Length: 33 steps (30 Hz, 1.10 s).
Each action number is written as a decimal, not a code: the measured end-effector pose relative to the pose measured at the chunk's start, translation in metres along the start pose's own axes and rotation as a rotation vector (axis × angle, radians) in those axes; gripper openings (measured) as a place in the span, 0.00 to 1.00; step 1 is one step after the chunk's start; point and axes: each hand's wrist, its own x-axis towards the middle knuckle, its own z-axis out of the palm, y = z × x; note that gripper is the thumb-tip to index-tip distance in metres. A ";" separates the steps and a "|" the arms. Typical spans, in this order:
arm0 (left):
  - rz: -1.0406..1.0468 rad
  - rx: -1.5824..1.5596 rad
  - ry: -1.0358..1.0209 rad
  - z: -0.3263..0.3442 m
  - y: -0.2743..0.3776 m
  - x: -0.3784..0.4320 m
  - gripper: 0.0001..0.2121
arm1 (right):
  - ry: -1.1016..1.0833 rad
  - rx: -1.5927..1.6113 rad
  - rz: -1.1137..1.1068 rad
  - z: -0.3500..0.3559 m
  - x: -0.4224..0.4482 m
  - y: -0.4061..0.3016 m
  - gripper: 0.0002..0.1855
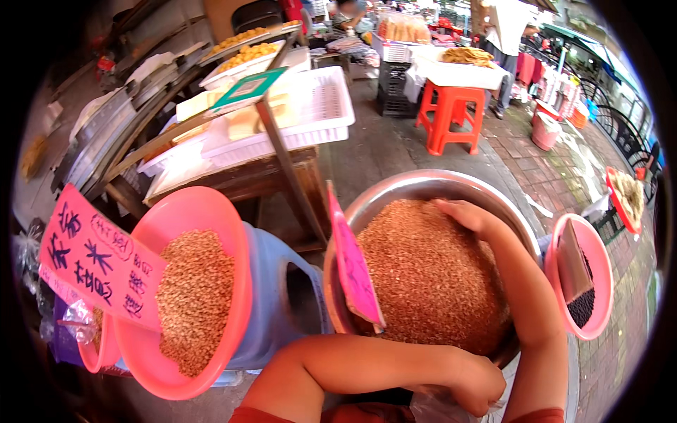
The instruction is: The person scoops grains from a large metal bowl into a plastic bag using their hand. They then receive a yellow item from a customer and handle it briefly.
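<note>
A wide stainless steel bowl (508, 196) of reddish-brown grain (428, 275) stands in front of me. My right hand (465, 215) reaches to its far side, fingers stretched out on the grain near the inner wall. I see nothing held in that hand, though its fingertips are partly hidden. My left hand (478, 385) is closed on a clear plastic bag (436, 406) below the bowl's near rim, left forearm crossing in front of me. A pink card sign (353, 259) bearing writing stands at the bowl's left side.
At left, a pink basin (185, 206) of pale grains, with a handwritten sign (100, 259), rests on a blue plastic stool (275, 296). Another pink basin (605, 296) of black beans is at right. Beyond are white trays (338, 106), a red stool (452, 113) and people.
</note>
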 end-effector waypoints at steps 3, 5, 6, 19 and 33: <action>0.032 -0.024 0.066 0.005 -0.007 0.000 0.10 | -0.104 0.230 0.064 0.020 -0.019 -0.030 0.27; 0.035 -0.030 0.051 0.004 -0.007 0.003 0.11 | -0.141 0.290 0.020 0.015 -0.037 -0.031 0.28; 0.031 -0.033 0.043 0.002 -0.006 0.004 0.11 | -0.134 0.239 -0.059 0.013 -0.042 -0.025 0.28; 0.060 0.058 0.053 0.003 0.005 0.002 0.12 | 0.407 0.335 -0.040 -0.005 -0.160 0.059 0.32; 0.020 0.062 0.031 -0.004 0.013 -0.006 0.12 | 0.615 -0.125 -0.519 0.002 -0.141 0.039 0.10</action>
